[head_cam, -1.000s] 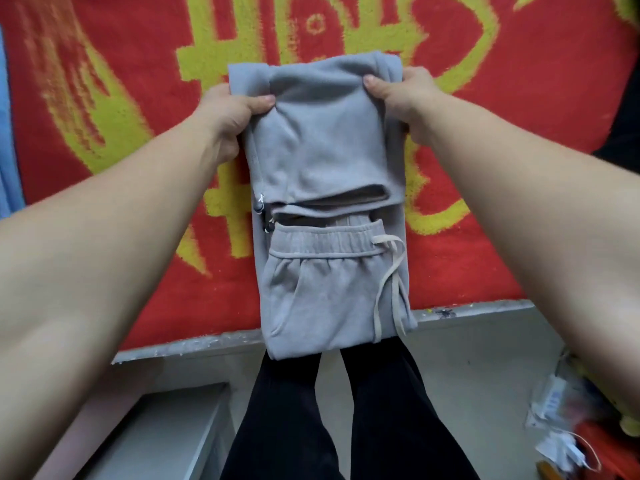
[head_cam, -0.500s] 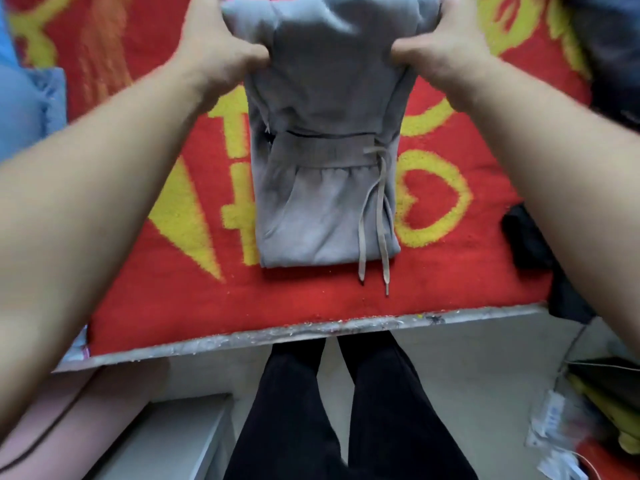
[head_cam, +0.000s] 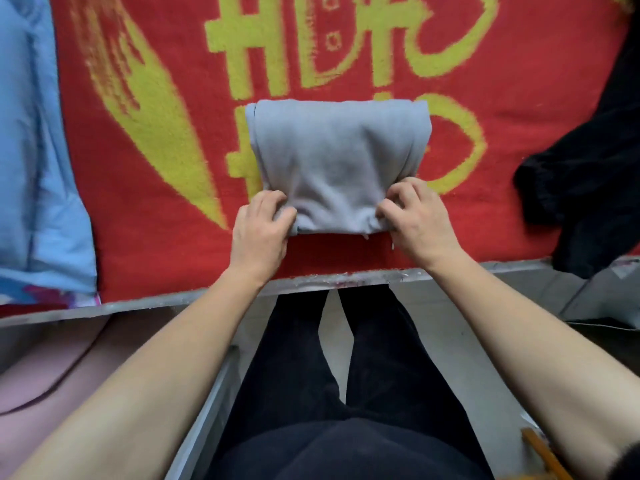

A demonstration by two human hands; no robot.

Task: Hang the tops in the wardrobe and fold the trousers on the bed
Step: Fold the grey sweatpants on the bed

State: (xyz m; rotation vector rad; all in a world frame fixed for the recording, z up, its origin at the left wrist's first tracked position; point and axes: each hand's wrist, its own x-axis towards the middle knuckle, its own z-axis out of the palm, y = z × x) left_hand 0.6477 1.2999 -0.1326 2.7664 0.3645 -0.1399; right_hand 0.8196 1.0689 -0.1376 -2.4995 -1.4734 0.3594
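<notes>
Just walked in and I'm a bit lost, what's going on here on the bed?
A person stands at the bed's edge folding grey trousers on a red and yellow blanket. The trousers are already a compact bundle, and the left hand and right hand each pinch a near corner of it. A black garment lies to the right, a blue quilt to the left.

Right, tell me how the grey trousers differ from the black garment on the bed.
The grey trousers are folded neatly; the black garment lies crumpled. The grey trousers sit mid-blanket, gripped by left hand and right hand; the black garment lies untouched at the right edge. Both rest on the red blanket.
</notes>
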